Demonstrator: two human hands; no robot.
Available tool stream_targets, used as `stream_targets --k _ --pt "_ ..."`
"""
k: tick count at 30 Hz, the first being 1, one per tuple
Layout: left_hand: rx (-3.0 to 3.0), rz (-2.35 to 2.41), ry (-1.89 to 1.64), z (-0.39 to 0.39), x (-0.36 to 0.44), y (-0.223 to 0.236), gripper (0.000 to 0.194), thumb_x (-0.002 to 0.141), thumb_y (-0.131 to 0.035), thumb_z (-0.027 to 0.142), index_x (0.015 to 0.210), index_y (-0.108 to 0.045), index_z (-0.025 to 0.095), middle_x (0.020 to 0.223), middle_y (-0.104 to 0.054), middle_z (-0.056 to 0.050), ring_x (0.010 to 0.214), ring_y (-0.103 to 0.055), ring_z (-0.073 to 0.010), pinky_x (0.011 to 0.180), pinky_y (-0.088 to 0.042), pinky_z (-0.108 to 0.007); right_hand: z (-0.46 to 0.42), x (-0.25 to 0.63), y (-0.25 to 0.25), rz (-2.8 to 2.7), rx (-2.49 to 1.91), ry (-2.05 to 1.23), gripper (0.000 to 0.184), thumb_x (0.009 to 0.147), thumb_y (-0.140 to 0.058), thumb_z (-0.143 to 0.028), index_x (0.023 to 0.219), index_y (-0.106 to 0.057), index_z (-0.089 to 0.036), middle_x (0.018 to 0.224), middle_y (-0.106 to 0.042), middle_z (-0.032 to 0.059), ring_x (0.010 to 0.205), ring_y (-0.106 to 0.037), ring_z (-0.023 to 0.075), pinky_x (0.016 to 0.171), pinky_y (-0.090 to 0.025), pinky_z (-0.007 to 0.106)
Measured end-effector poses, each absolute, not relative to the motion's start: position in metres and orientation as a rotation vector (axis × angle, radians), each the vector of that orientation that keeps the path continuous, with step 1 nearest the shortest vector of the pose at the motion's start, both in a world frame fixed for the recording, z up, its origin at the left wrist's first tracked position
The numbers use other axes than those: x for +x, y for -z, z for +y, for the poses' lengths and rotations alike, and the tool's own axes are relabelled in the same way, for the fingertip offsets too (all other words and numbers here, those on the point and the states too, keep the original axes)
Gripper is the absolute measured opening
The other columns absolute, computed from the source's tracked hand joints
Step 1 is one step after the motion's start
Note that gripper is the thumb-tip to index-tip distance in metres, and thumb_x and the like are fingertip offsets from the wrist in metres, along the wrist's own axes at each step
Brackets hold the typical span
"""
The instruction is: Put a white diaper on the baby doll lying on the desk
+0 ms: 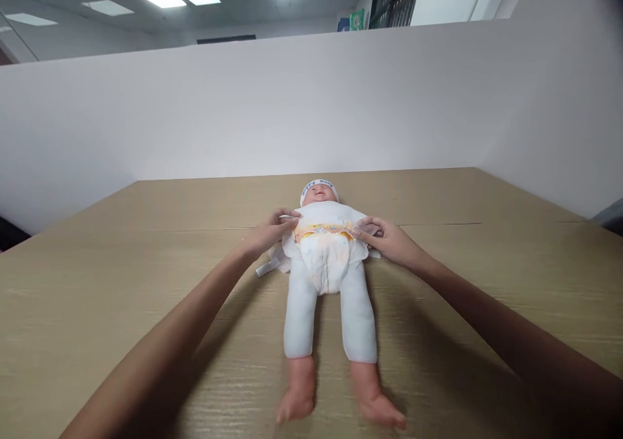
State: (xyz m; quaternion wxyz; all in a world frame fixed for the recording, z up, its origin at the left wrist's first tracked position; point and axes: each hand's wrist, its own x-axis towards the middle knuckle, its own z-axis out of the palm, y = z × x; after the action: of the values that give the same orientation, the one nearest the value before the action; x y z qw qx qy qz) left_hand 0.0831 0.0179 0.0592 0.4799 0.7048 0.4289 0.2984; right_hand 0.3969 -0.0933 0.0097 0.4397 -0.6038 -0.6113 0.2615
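Doll: lies face up on the table; on the doll the head is at 12 o'clock and the bare feet are at 6 o'clock.
Diaper: the white diaper sits over the doll's hips, between the two hands, its patterned waistband crossing the belly from 9 to 3 o'clock.
Key relation: the doll's long axis runs 12 to 6, square to the waistband, so the band's two ends likely matter most; one hand is at each.
Left hand: the left hand is at 9 o'clock of the waistband, thumb and fingertips close together at the band's end; whether they pinch the edge I cannot tell.
Right hand: the right hand is at 3 o'clock, thumb and fingers pinched on a thin, pale side flap of the diaper.
Nearer hand: about even; only the right clearly has hold.
Loose strip: a white strip sticks out toward 8 o'clock, below the left hand and apart from its fingertips.
Hidden: the diaper's back is under the doll; the right fingers cover part of the flap they hold.
Hard to read: the doll's arms cannot be made out, and the headband lettering is too small.
Cut off: both forearms leave the view, toward 7 and 4 o'clock.
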Motion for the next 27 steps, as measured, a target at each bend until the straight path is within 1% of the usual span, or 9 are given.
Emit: stream_targets --k 2,5,8,11,14,17,22,24,27 --pt "1.87 1.089 -0.786 0.015 0.088 -0.069 0.039 0.096 -0.068 0.046 0.123 -0.069 0.019 0.127 -0.075 -0.011 0.107 -0.069 -0.025 0.088 -0.054 -0.037 -0.101 0.403 -0.004 -1.542 -1.559 -0.562 0.048 0.096 -0.068 -0.066 0.112 -0.07 -0.021 0.1 -0.078 0.0079 0.086 -0.072 0.0233 0.078 -0.057 0.034" --pt "2.163 1.042 -0.931 -0.003 0.107 -0.082 0.025 0.102 -0.06 0.037 0.117 -0.069 0.019 0.131 -0.073 -0.011 0.116 -0.064 -0.0284 0.104 -0.05 -0.045 -0.117 0.411 0.012 -1.661 -1.751 -0.226 0.036 0.101 -0.062 -0.057 0.1 -0.069 -0.022 0.093 -0.075 0.0046 0.081 -0.068 0.0218 0.073 -0.048 0.034" --pt "2.492 0.805 -0.901 -0.028 0.137 -0.087 0.023 0.106 -0.058 0.038 0.114 -0.071 0.021 0.128 -0.074 -0.009 0.125 -0.06 -0.0299 0.113 -0.045 -0.048 -0.126 0.416 0.033 -1.754 -1.825 0.038 0.032 0.103 -0.058 -0.053 0.095 -0.066 -0.022 0.088 -0.07 0.0041 0.082 -0.065 0.0236 0.068 -0.041 0.033" --pt "2.734 0.672 -0.691 -0.043 0.166 -0.083 0.027 0.106 -0.06 0.046 0.114 -0.074 0.023 0.127 -0.073 -0.009 0.128 -0.058 -0.0317 0.115 -0.044 -0.052 -0.124 0.418 0.049 -1.734 -1.842 0.133 0.035 0.102 -0.057 -0.055 0.095 -0.065 -0.022 0.088 -0.067 0.0055 0.082 -0.063 0.0245 0.068 -0.041 0.032" --pt "2.82 0.729 -0.579 -0.044 0.181 -0.074 0.031 0.102 -0.067 0.05 0.113 -0.075 0.023 0.129 -0.073 -0.009 0.132 -0.056 -0.0342 0.116 -0.043 -0.055 -0.119 0.421 0.055 -1.655 -1.866 0.056 0.04 0.098 -0.059 -0.062 0.093 -0.063 -0.023 0.085 -0.066 0.0046 0.082 -0.063 0.0247 0.07 -0.043 0.033" --pt "2.81 0.792 -0.61 -0.038 0.183 -0.067 0.03 0.097 -0.073 0.05 0.112 -0.076 0.023 0.13 -0.073 -0.008 0.132 -0.055 -0.0342 0.118 -0.042 -0.054 -0.117 0.423 0.053 -1.584 -1.93 -0.095 0.047 0.091 -0.065 -0.07 0.091 -0.062 -0.024 0.079 -0.065 0.0023 0.08 -0.065 0.0248 0.069 -0.043 0.033" --pt "2.785 0.804 -0.634 -0.035 0.181 -0.064 0.033 0.096 -0.074 0.052 0.113 -0.076 0.024 0.129 -0.074 -0.006 0.131 -0.055 -0.0334 0.117 -0.042 -0.054 -0.12 0.425 0.043 -1.541 -2.034 -0.24 0.053 0.083 -0.07 -0.077 0.091 -0.067 -0.024 0.088 -0.07 0.0043 0.085 -0.067 0.0267 0.068 -0.041 0.032" --pt "2.779 0.803 -0.634 -0.035 0.181 -0.064 0.038 0.094 -0.076 0.056 0.114 -0.076 0.024 0.13 -0.073 -0.006 0.132 -0.054 -0.0341 0.116 -0.042 -0.054 -0.121 0.424 0.039 -1.508 -2.067 -0.316 0.055 0.08 -0.072 -0.078 0.09 -0.068 -0.024 0.085 -0.07 0.0042 0.081 -0.065 0.0261 0.067 -0.038 0.032" --pt "2.767 0.803 -0.634 -0.036 0.181 -0.063 0.045 0.09 -0.079 0.06 0.116 -0.075 0.024 0.133 -0.073 -0.006 0.133 -0.053 -0.0354 0.116 -0.042 -0.055 -0.123 0.421 0.034 -1.483 -1.99 -0.505 0.055 0.077 -0.075 -0.077 0.079 -0.066 -0.023 0.072 -0.065 0.0031 0.07 -0.058 0.0225 0.063 -0.032 0.031"
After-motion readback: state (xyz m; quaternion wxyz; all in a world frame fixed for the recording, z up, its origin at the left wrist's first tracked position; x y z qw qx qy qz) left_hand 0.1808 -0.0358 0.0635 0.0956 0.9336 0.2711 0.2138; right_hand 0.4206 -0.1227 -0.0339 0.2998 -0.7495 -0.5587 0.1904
